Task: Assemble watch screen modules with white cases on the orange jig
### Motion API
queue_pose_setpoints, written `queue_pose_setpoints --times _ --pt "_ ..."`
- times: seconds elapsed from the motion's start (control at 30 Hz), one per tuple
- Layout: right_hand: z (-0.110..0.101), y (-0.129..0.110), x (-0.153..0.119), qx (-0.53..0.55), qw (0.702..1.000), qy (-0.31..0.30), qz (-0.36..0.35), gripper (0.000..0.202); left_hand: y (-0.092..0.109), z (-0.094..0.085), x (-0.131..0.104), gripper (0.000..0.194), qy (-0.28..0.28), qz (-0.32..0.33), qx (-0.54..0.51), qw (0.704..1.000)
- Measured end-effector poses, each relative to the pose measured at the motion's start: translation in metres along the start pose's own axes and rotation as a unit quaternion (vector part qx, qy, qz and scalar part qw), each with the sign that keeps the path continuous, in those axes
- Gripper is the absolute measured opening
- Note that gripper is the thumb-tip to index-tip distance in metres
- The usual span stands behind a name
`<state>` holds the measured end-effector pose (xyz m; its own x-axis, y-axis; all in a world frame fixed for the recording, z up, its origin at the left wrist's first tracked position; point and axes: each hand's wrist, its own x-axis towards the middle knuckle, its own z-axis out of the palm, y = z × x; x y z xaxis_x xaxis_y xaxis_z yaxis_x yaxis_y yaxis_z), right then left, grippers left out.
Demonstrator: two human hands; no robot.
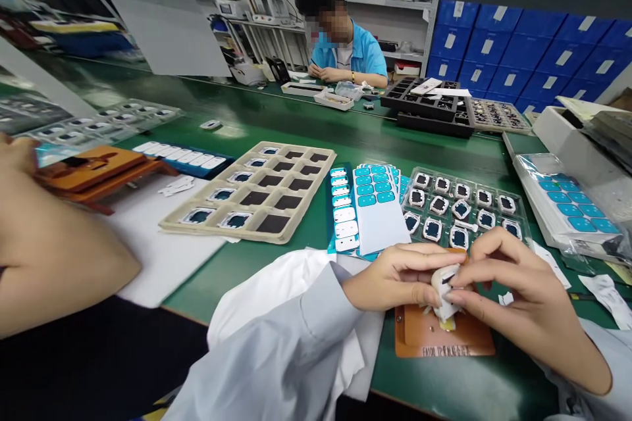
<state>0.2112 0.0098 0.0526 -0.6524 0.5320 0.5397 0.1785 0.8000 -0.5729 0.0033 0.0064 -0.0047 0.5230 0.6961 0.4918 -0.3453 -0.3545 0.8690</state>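
Low in the frame, right of centre, my left hand (395, 279) and right hand (518, 289) pinch a small white part (443, 293) between closed fingertips, just above a flat orange-brown jig plate (439, 339) on the green bench (345, 138). It looks smooth, rounded and plastic, with a dark slot; behind it sits a clear blister tray (461, 207) of dark-faced square pieces.

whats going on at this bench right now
A person in white sleeves holds a small white part between both hands, the left hand and right hand, over an orange-brown fixture plate on the green bench. Just beyond lie sheets of blue stickers, a clear tray of small parts and a beige tray. At the left edge a co-worker's arm is near an orange jig; another person sits across.
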Motion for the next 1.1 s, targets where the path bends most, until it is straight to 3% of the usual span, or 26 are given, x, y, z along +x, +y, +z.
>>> queue_pose_setpoints --times 0.13,0.5,0.7,0.8,0.9,1.1 --pt "0.000 0.002 -0.001 0.024 0.999 -0.013 0.030 0.009 -0.003 0.000 0.001 0.046 -0.008 -0.002 0.002 1.000" --pt "0.000 -0.001 0.000 -0.003 1.000 -0.012 0.023 0.008 -0.004 0.000 0.000 0.046 0.002 0.006 0.016 1.000" --pt "0.001 -0.002 0.001 -0.065 0.996 0.033 -0.046 0.005 -0.006 0.000 0.000 0.050 0.025 -0.008 0.026 0.999" --pt "-0.002 0.000 0.001 -0.137 0.980 0.046 -0.139 0.008 -0.005 0.001 -0.001 0.057 0.018 -0.038 0.018 0.999" --pt "-0.007 0.004 0.001 -0.209 0.949 0.003 -0.237 0.011 -0.003 0.001 -0.002 0.055 0.002 -0.048 0.000 0.999" --pt "-0.008 0.005 -0.003 -0.208 0.946 -0.005 -0.248 0.025 -0.001 0.002 -0.001 0.046 -0.019 -0.025 -0.032 0.999"
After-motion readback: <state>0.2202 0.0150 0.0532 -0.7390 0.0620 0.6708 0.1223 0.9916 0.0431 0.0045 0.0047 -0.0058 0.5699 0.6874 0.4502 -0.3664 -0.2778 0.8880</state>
